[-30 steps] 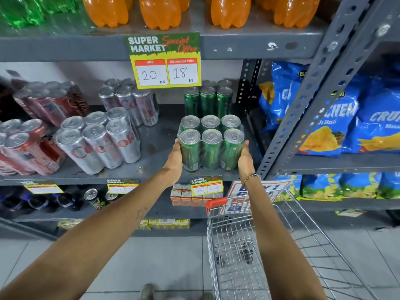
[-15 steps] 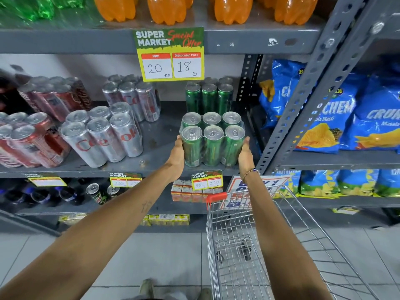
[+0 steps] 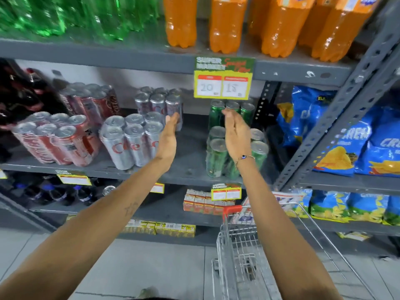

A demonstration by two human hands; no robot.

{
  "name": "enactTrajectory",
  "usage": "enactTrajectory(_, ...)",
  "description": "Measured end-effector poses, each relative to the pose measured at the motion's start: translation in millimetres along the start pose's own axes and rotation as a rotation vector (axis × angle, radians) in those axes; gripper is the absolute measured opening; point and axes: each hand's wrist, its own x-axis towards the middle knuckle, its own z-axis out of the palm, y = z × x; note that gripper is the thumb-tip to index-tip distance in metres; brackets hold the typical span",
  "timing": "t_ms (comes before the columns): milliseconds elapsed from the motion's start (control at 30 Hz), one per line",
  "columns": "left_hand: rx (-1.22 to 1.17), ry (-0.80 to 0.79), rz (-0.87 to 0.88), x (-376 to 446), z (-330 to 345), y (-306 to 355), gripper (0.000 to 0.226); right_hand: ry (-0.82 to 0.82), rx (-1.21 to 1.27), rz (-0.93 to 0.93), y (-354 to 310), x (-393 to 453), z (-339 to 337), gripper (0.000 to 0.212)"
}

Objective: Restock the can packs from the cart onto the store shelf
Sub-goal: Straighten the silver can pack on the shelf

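A green can pack [image 3: 216, 158] stands on the grey middle shelf [image 3: 186, 172], near its front edge. A second green can pack [image 3: 217, 113] stands behind it. My right hand [image 3: 237, 134] hovers open in front of the front pack, fingers straight, holding nothing. My left hand [image 3: 168, 138] is open too, raised over the bare shelf between the silver can packs [image 3: 129, 141] and the green ones. The wire cart [image 3: 246, 258] stands below my right arm; its visible basket holds no can pack.
Red can packs [image 3: 56, 144] sit at the shelf's left. Orange bottles [image 3: 229, 24] and green bottles [image 3: 54, 16] fill the shelf above, with a price tag [image 3: 223, 80] hanging from it. Blue chip bags [image 3: 346, 139] fill the right bay behind a slanted grey upright [image 3: 344, 109].
Both hands have let go of the green can pack, which now stands on the shelf. The hands have lifted and opened, and the view has swung left and up.
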Motion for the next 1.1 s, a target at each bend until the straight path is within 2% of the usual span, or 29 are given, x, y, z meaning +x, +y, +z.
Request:
enactTrajectory(100, 0.113, 0.167, 0.073, 4, -59, 12, 0.054, -0.163, -0.001, 0.003, -27, -8, 63, 0.036)
enactTrajectory(200, 0.195, 0.368, 0.142, 6, -119, 14, 0.047, -0.309, 0.074, 0.174, -38, -14, 118, 0.042)
enactTrajectory(300, 0.208, 0.471, 0.046, 16, -163, 3, 0.049, -0.313, 0.208, 0.371, -40, -11, 155, 0.050)
enactTrajectory(367, 0.205, 0.453, -0.082, 21, -180, -6, 0.051, -0.307, 0.373, 0.517, -34, -8, 174, 0.057)
enactTrajectory(433, 0.051, 0.391, -0.182, 24, -185, -18, 0.055, -0.326, 0.474, 0.607, -21, -9, 190, 0.067)
enactTrajectory(500, -0.159, 0.298, -0.260, 25, -180, -26, 0.056, -0.326, 0.491, 0.640, -12, -12, 202, 0.078)
enactTrajectory(600, -0.274, 0.203, -0.335, 30, -174, -30, 0.056, -0.282, 0.490, 0.664, -9, -16, 212, 0.083)
enactTrajectory(700, -0.246, 0.196, -0.332, 35, -175, -31, 0.050, -0.225, 0.453, 0.687, -11, -15, 212, 0.086)
enactTrajectory(967, -0.206, 0.055, -0.361, 53, -168, -28, 0.051, -0.051, 0.419, 0.712, 0, -16, 205, 0.089)
enactTrajectory(1100, -0.221, 0.024, -0.354, 55, -166, -29, 0.052, -0.061, 0.403, 0.709, -7, -20, 200, 0.084)
